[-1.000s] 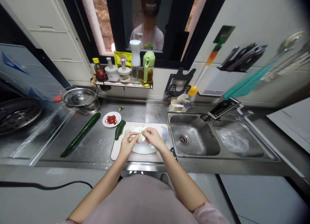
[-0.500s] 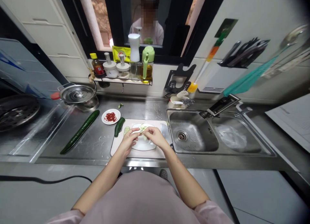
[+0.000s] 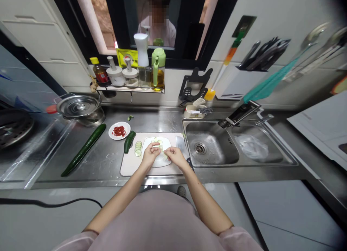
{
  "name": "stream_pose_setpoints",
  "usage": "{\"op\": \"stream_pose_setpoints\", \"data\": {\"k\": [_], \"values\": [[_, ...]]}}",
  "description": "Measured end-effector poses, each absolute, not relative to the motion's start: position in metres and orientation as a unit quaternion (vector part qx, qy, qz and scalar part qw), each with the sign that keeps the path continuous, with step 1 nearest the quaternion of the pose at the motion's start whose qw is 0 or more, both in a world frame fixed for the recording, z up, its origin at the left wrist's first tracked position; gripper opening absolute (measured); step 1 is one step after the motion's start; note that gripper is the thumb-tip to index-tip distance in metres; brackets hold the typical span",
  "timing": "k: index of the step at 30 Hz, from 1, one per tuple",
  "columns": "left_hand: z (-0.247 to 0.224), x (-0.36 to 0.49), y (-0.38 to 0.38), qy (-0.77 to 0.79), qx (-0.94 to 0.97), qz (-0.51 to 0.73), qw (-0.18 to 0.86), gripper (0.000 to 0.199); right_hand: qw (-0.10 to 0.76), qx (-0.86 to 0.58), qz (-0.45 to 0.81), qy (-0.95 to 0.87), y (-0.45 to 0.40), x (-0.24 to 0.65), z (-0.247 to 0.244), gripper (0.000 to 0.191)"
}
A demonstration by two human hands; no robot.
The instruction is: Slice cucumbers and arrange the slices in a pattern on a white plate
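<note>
Over a white square plate (image 3: 158, 163) my two hands are close together. My right hand (image 3: 175, 157) pinches a thin pale-green cucumber slice (image 3: 166, 155) between thumb and fingertips. My left hand (image 3: 150, 155) is curled at the plate's left side, fingers bent toward the thumb; what is in them is hidden. Several cucumber slices (image 3: 158, 140) lie on the plate's far part. The plate rests on a pale cutting board (image 3: 127, 167). A row of overlapping slices (image 3: 138, 148) lies left of it, beside a cut cucumber piece (image 3: 129, 141). A knife (image 3: 181, 144) lies on the board's right side.
A small plate with chopped red pieces (image 3: 110, 132), a whole cucumber (image 3: 84, 149) and a lidded steel pot (image 3: 81, 108) stand to the left. The double sink (image 3: 214, 158) is on the right. Behind hangs a rack of bottles (image 3: 130, 89).
My hands have moved apart slightly, and my right hand now has a slice at its fingertips. The row of slices on the board shows more fully. The camera view has shifted a little.
</note>
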State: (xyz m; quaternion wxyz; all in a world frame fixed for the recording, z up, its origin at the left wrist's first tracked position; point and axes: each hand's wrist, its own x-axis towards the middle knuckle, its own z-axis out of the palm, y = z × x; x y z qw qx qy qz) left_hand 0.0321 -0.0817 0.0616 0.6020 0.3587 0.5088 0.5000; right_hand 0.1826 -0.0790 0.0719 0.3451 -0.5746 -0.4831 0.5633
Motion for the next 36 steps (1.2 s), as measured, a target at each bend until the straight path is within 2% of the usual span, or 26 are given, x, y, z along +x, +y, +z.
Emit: {"op": "stream_pose_setpoints", "data": {"k": [5, 9, 16, 22, 36], "values": [[0.039, 0.042, -0.082, 0.51, 0.394, 0.492, 0.585, 0.042, 0.33, -0.616, 0.575, -0.425, -0.084, 0.186, 0.054, 0.018], [0.021, 0.049, -0.076, 0.536, 0.457, 0.453, 0.548, 0.036, 0.308, -0.662, 0.524, -0.439, -0.085, 0.191, 0.037, 0.017], [0.014, 0.051, -0.054, 0.605, 0.635, 0.263, 0.402, 0.037, 0.167, -0.729, 0.343, -0.569, -0.074, 0.199, 0.028, 0.016], [0.02, 0.052, -0.041, 0.607, 0.7, 0.181, 0.329, 0.039, 0.077, -0.752, 0.266, -0.599, -0.066, 0.192, 0.027, 0.023], [0.017, 0.059, -0.039, 0.606, 0.748, 0.117, 0.243, 0.037, 0.016, -0.73, 0.204, -0.652, -0.067, 0.187, 0.031, 0.026]]}}
